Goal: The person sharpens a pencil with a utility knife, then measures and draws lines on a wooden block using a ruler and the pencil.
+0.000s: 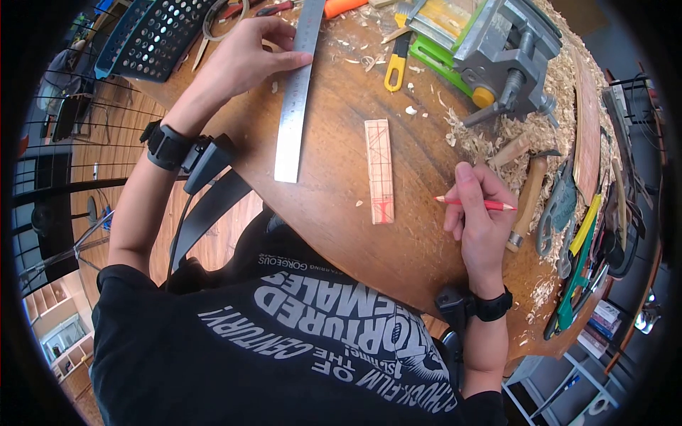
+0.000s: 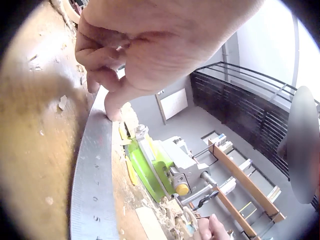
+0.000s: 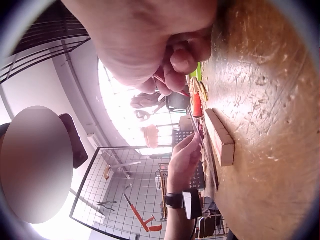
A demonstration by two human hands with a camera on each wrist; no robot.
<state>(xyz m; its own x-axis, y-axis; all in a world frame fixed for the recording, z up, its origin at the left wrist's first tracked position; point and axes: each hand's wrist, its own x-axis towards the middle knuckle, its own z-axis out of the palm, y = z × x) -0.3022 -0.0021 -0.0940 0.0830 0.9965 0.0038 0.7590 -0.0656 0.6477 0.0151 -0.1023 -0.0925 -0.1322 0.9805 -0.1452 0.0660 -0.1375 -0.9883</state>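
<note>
My left hand [image 1: 245,60] pinches a long steel ruler [image 1: 293,121] between thumb and fingers, near the ruler's far part. In the left wrist view the ruler [image 2: 92,175] runs down from the fingertips, its graduations showing along the edge. A small wooden block [image 1: 380,170] marked with red pencil lines lies on the bench, right of the ruler and apart from it. Between thumb and fingers, my right hand [image 1: 483,220] holds a red pencil [image 1: 494,205], its sharpened tip pointing left toward the block. The right wrist view shows the block [image 3: 220,137] low beside that hand.
A metal vise [image 1: 508,60] stands at the back right amid wood shavings [image 1: 568,85]. A yellow-handled cutter [image 1: 395,71] lies near it. A wooden-handled tool [image 1: 529,199], shears and more hand tools line the right side. A perforated basket [image 1: 153,42] sits back left.
</note>
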